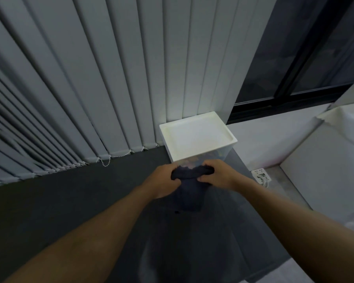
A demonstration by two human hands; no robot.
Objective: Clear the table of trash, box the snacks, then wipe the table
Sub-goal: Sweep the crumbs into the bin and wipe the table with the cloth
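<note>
A dark cloth hangs in front of me, bunched along its top edge. My left hand grips the cloth's left end and my right hand grips its right end, both held out over the dark table. Just beyond my hands stands a translucent box with a white lid; coloured snack packets show faintly through its near wall.
Grey vertical blinds hang behind the table. A dark window is at the upper right. A white power strip lies on the floor to the right, beside a pale ledge.
</note>
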